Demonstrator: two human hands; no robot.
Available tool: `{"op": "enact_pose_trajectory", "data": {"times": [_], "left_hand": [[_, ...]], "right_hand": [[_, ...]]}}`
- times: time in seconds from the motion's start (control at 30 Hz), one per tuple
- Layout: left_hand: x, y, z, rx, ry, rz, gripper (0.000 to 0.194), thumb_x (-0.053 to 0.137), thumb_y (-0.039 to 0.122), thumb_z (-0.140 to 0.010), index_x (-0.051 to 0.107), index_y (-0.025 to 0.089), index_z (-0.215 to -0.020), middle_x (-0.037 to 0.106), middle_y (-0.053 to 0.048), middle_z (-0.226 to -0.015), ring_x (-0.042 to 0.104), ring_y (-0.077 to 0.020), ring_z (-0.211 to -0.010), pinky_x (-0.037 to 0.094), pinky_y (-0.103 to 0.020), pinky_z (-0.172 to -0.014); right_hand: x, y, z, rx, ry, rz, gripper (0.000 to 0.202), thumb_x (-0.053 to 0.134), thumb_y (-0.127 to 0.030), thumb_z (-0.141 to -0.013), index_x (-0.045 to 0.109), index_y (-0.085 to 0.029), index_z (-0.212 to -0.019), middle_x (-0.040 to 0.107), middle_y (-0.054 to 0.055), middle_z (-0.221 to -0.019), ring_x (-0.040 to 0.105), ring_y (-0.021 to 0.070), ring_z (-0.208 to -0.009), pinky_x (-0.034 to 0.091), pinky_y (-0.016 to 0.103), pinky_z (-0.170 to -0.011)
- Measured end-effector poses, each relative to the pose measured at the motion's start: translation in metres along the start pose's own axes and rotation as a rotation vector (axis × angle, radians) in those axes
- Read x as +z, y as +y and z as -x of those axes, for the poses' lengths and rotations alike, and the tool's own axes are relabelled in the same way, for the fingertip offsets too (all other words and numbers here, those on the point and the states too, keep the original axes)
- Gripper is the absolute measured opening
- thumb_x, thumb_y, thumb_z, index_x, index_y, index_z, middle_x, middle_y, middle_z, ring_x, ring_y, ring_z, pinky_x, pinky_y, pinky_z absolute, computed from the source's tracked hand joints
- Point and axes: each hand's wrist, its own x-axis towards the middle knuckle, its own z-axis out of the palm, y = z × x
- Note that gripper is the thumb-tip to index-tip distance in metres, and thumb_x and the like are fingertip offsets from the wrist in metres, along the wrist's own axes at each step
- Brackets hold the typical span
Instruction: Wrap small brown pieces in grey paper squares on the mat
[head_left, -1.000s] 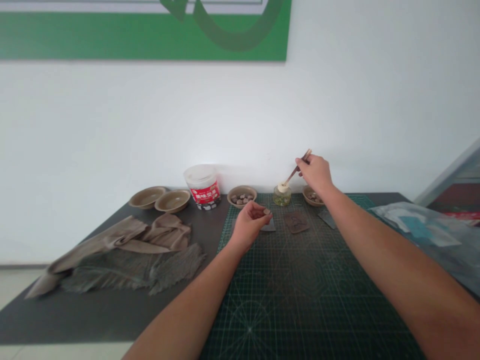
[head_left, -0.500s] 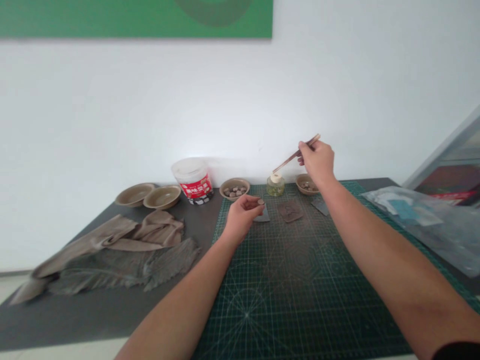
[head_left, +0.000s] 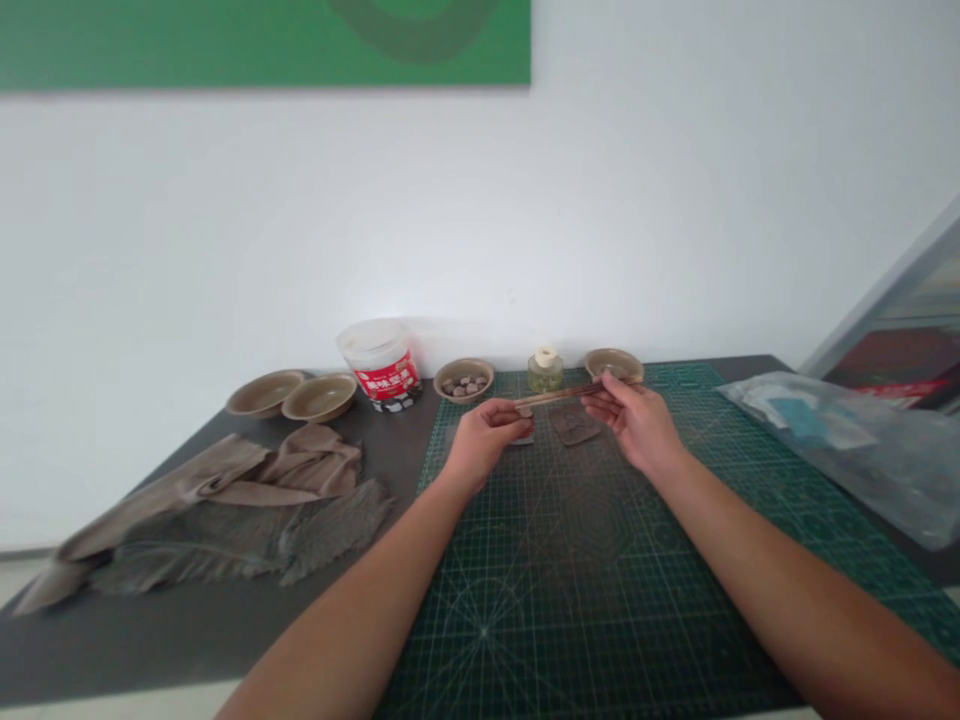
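Note:
My left hand (head_left: pixel 486 436) is closed in a pinch on a small, round, light-brown piece (head_left: pixel 526 411), mostly covered by the fingers. Between the fingers of my right hand (head_left: pixel 636 418) is a thin wooden stick (head_left: pixel 566 393), held nearly level; its left tip meets or overlaps the small piece. Whether that tip has bristles is too fine to tell. Behind the stick stands a small glass jar (head_left: pixel 545 373) with a pale top and greenish contents. A brown bowl (head_left: pixel 464 394) of round brown pieces lies beyond my left hand, another bowl (head_left: pixel 613 358) beyond my right.
A dark square (head_left: pixel 576 428) lies on the green cutting mat (head_left: pixel 600 600) between my hands. To the left are a brown cloth (head_left: pixel 315 460), a grey cloth (head_left: pixel 225 550), two bowls (head_left: pixel 319 398) and a red-labelled tub (head_left: pixel 381 365). A plastic bag (head_left: pixel 840 430) lies right.
My right hand has come down and nearer from above the jar, bringing the stick's tip to the small piece in my left hand. My left hand stays in nearly the same place.

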Motion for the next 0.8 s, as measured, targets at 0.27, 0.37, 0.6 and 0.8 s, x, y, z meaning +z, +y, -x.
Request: {"op": "enact_pose_trajectory", "data": {"times": [0.27, 0.37, 0.6, 0.8], "left_hand": [[0.001, -0.003, 0.001, 0.015, -0.002, -0.002, 0.036, 0.087, 0.018, -0.063, 0.071, 0.014, -0.095, 0.076, -0.004, -0.084, 0.070, -0.0141, -0.075, 0.057, -0.027, -0.075], [0.001, -0.004, 0.001, -0.001, -0.004, -0.003, 0.039, 0.087, 0.018, -0.062, 0.072, 0.014, -0.097, 0.077, -0.005, -0.085, 0.070, -0.0145, -0.076, 0.057, -0.028, -0.075], [0.000, -0.004, 0.001, -0.003, -0.024, 0.005, 0.038, 0.088, 0.017, -0.062, 0.072, 0.014, -0.096, 0.077, -0.006, -0.088, 0.070, -0.0147, -0.077, 0.057, -0.028, -0.075], [0.001, -0.003, 0.002, -0.003, -0.030, 0.037, 0.037, 0.088, 0.016, -0.062, 0.072, 0.013, -0.095, 0.076, -0.004, -0.083, 0.069, -0.0134, -0.074, 0.057, -0.026, -0.073]], "right_hand": [[-0.009, 0.008, -0.003, 0.037, -0.020, -0.038, 0.022, 0.081, -0.031, -0.080, 0.073, -0.013, -0.089, 0.077, 0.010, -0.079, 0.075, 0.0195, -0.070, 0.063, 0.024, -0.062], [-0.012, 0.010, -0.003, 0.053, -0.021, -0.016, 0.021, 0.080, -0.032, -0.081, 0.073, -0.014, -0.089, 0.077, 0.010, -0.079, 0.075, 0.0196, -0.070, 0.063, 0.024, -0.061], [-0.011, 0.011, -0.002, 0.046, -0.009, -0.032, 0.021, 0.081, -0.032, -0.081, 0.073, -0.014, -0.089, 0.077, 0.009, -0.079, 0.075, 0.0187, -0.070, 0.063, 0.023, -0.060], [-0.011, 0.012, -0.001, 0.047, -0.003, -0.022, 0.023, 0.081, -0.033, -0.080, 0.072, -0.014, -0.089, 0.077, 0.009, -0.077, 0.075, 0.0189, -0.069, 0.062, 0.023, -0.059]]}}
